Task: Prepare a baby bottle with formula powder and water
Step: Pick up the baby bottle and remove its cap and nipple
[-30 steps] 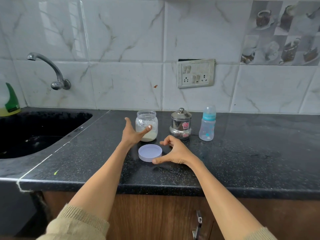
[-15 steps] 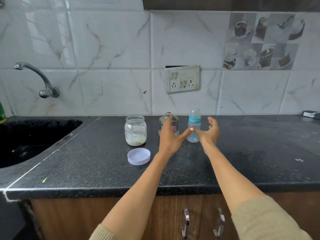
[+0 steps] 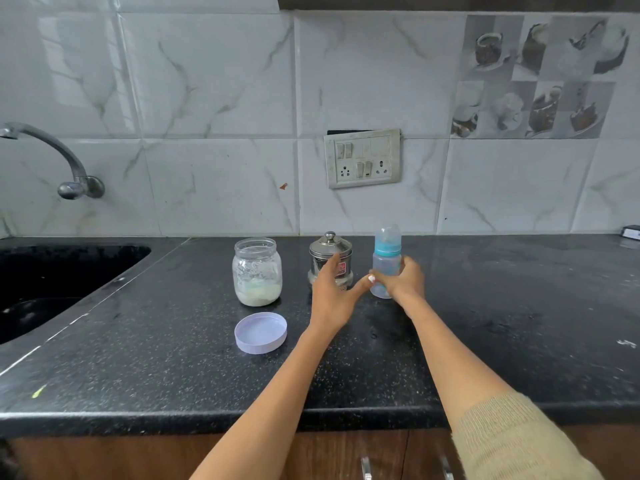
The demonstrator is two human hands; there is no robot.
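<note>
A small baby bottle with a blue collar and clear cap stands on the black counter. My right hand grips its lower body. My left hand is beside it with fingers straight, the thumb reaching toward the bottle's base, in front of a steel canister. An uncapped glass jar with white powder at the bottom stands to the left. Its lilac lid lies upside down in front of it.
A black sink is set into the counter at the left, with a steel tap on the tiled wall above it. A switch and socket plate is on the wall behind the bottle. Cabinet handles show below the counter edge.
Both hands left the jar and lid and moved right. My right hand has closed around the baby bottle; my left hand came in beside it.
</note>
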